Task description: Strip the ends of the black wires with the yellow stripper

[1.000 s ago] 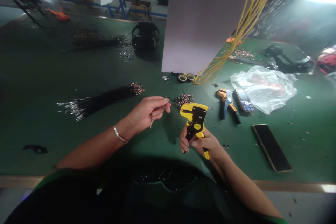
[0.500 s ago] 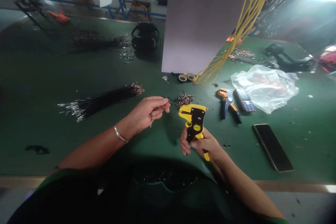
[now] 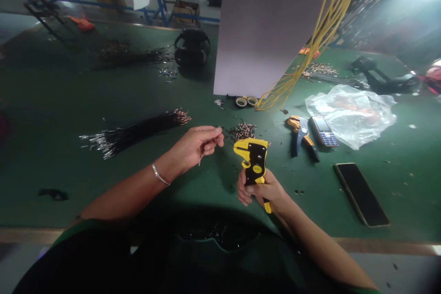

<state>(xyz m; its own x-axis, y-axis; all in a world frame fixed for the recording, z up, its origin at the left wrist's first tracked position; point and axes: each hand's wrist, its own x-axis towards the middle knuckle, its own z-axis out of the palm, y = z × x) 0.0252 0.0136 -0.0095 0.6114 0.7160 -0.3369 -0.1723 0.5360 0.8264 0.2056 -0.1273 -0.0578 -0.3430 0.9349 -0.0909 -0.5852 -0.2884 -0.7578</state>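
in the head view, the right hand point(image 3: 270, 188) is clamping round a yellow-and-black wire stripper point(image 3: 257, 156), near a pile of clippings point(image 3: 244, 130) on the green counter point(image 3: 62, 101). apart from it, the left hand point(image 3: 191, 148) is pinching a thin piece point(image 3: 200, 161), too small to identify. a black wire bundle point(image 3: 144, 128) is lying beyond.

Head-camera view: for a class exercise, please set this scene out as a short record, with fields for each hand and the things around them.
Left hand: thumb and forefinger pinched together; anything between them is too small to identify
Right hand: grips a yellow-and-black handheld wire stripper
Beyond the stripper's head: pile of small copper-and-black scraps
Beyond the left forearm: long black wire bundle, silver ends left, copper ends right
Right side: blue-and-orange hand tool beside a small keypad phone
Surface: green tabletop
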